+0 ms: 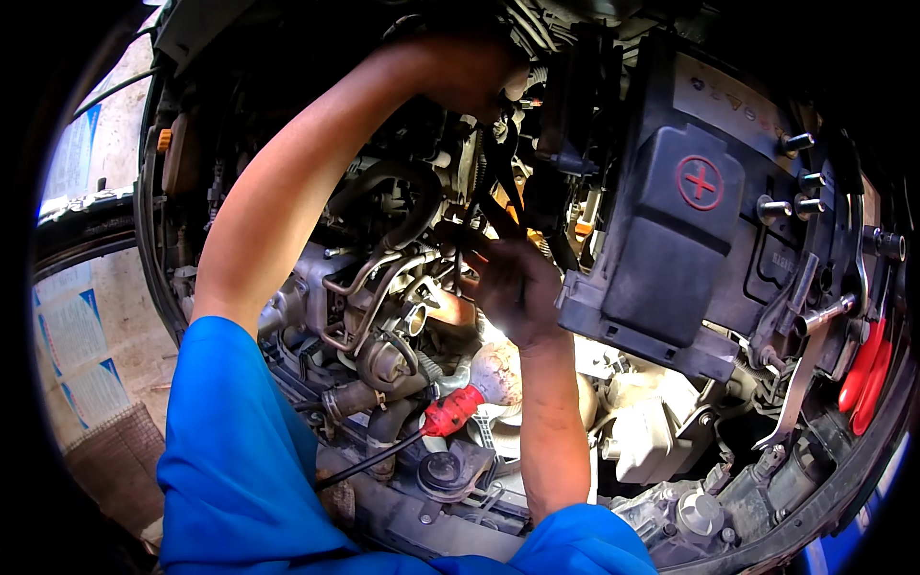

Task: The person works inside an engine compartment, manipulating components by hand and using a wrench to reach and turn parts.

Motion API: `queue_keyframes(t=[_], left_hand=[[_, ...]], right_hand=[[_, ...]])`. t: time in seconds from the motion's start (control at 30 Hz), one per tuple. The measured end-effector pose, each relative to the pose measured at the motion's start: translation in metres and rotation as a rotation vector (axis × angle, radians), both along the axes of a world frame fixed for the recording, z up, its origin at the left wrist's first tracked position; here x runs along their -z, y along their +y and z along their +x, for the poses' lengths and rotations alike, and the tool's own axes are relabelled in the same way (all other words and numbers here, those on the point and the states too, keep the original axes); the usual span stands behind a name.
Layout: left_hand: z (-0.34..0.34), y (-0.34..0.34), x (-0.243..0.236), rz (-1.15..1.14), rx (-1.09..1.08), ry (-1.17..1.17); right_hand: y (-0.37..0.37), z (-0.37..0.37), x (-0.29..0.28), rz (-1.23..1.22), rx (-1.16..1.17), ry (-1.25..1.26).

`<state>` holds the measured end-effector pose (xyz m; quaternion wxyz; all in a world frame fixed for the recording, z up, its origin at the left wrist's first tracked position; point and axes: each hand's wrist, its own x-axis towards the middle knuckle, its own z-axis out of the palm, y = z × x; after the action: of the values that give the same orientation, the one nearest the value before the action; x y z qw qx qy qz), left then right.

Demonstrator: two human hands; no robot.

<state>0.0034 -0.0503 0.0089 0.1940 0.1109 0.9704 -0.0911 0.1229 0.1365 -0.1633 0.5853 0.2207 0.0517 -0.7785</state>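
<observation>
Deep in an engine bay, my left hand [479, 77] reaches to the back beside a bundle of black wiring [503, 144]. Its fingers are curled in shadow, and what they grip cannot be made out. Lower down, my right hand [517, 287] is raised with bent fingers around a thin black cable [468, 216] that runs down from the wiring. Below and left of the right wrist, a lit work lamp [498, 372] with a red handle [453, 411] and black cord lies among the engine parts. Metal pipes [359, 287] and hoses sit left of the right hand.
A black-covered battery [671, 230] stands to the right. Several sockets [810, 180] rest on it; a wrench [800, 383] and red-handled pliers [867, 374] lie at the right edge. A round cap [700, 513] shows near the front. An orange cap [165, 140] is at the far left.
</observation>
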Motion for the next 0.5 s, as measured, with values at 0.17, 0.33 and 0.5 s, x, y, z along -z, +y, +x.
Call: queue_keyframes(t=[0.17, 0.33, 0.5], left_hand=[[-0.002, 0.001, -0.005, 0.011, -0.008, -0.135], [-0.005, 0.005, -0.008, 0.069, -0.043, -0.14], [-0.001, -0.001, 0.001, 0.108, -0.017, 0.016]], right_hand=[[0.017, -0.01, 0.0, 0.448, 0.04, 1.812], [0.023, -0.008, 0.024, 0.406, -0.113, 1.604], [0.002, 0.005, 0.009, 0.298, -0.038, 0.968]])
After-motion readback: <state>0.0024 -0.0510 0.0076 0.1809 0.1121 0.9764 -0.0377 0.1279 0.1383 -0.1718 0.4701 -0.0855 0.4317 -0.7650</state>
